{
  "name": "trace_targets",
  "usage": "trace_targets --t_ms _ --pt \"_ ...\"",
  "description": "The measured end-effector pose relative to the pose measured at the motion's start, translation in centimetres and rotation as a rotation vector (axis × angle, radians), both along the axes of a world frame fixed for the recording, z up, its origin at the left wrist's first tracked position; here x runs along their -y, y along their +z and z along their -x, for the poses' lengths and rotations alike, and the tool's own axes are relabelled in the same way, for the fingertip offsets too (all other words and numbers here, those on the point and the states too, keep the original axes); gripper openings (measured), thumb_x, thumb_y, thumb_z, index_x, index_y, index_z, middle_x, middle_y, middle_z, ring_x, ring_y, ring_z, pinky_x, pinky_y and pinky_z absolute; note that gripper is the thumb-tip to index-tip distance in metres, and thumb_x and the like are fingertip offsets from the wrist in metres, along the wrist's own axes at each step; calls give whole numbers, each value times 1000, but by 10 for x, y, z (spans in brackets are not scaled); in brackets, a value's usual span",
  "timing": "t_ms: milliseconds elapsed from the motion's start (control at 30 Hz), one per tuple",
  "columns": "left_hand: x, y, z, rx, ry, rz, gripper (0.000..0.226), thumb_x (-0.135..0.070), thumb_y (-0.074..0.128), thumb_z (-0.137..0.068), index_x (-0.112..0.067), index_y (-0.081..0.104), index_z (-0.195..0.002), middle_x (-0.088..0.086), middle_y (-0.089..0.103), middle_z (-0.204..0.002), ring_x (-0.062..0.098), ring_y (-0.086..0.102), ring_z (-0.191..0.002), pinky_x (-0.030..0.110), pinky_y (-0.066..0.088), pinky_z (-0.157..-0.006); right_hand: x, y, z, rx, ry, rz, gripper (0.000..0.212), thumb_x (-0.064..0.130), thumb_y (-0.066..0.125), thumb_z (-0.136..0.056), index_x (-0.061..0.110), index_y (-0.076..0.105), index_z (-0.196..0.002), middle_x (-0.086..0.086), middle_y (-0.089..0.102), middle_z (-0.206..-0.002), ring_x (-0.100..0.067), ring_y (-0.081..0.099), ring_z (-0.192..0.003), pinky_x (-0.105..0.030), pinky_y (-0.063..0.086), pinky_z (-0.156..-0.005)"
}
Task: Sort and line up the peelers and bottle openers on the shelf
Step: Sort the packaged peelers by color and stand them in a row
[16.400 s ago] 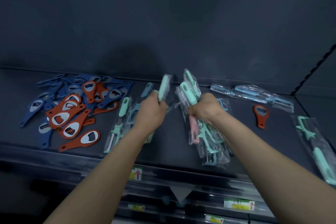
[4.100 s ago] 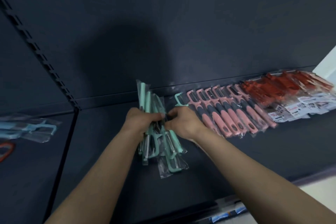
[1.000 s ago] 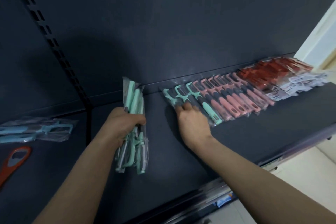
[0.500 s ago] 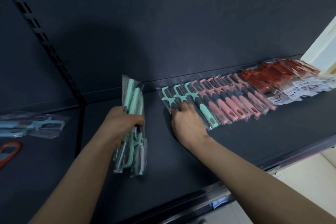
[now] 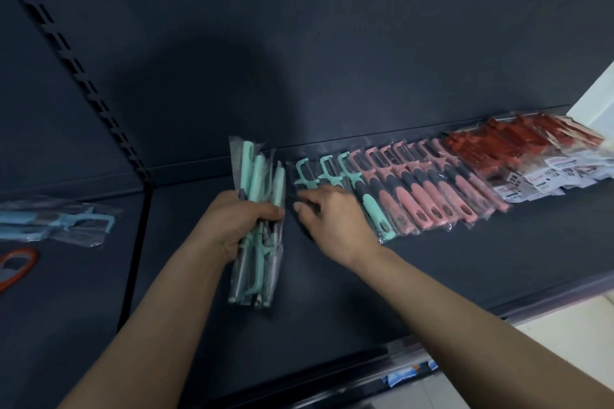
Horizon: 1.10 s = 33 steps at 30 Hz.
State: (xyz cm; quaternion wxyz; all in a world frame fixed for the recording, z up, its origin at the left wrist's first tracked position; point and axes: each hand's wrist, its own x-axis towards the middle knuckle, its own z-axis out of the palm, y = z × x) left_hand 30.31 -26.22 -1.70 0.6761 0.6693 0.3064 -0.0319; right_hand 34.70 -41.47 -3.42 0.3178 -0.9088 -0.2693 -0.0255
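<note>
Here the left hand (image 5: 246,222) grips a bundle (image 5: 255,176) of bagged mint peelers, and the right hand (image 5: 332,219), fingers nearly flat, presses the end peeler (image 5: 304,176) at the nine o'clock end of the row (image 5: 415,183) on the shelf (image 5: 432,276). Slide it snug beside its neighbour, handle toward five o'clock, heads level.

Left grip (image 5: 244,226) clenched, right grip (image 5: 332,219) palm-down and relaxed, forearms extended

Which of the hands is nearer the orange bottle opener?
Left. The left hand, gripping bagged peelers, is right of the orange bottle opener; the right hand is farther right, at the row.
</note>
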Motion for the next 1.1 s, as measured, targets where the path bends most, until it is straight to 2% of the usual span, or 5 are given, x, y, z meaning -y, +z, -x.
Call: trace_targets --t_ms 200,333,467,700,1100 --pt "3 6 2 67 -120 2 19 7 75 -65 -7 71 -77 8 71 -64 19 66 -52 25 50 -45 -13 16 -15 -588 -83 -480 48 26 61 -90 7 48 -132 1 59 -69 1 52 -42 -12 39 -47" --pt "-2 11 2 75 -171 -50 24 7 77 -63 -8 72 -81 9 73 -71 22 69 -60 27 52 -51 -18 25 -23 -714 -61 -553 46 11 64 -87 10 49 -130 -3 55 -77 -3 51 -43 -15 40 -45" --pt "-6 13 0 142 -12 -71 16 1 78 -67 -8 69 -77 7 72 -71 20 68 -61 27 53 -53 -15 33 -28 -687 -68 -683 11 -1 63 -85 9 59 -89 -7 56 -67 -7 48 -42 -17 38 -40" --pt "-27 17 -4 265 355 -98 21 -4 74 -75 -12 59 -88 7 61 -80 20 60 -68 30 53 -60 2 35 -28 -339 -95 -778 22 3 65 -82 17 51 -73 -4 56 -63 -16 52 -55 -27 44 -52" --pt "-10 7 -2 211 210 -132 21 -1 73 -75 -14 59 -86 5 61 -78 16 59 -66 26 48 -55 2 -3 15 291 324 232 26 14 62 -86 2 63 -109 -15 50 -109 -33 57 -82 -42 52 -66"
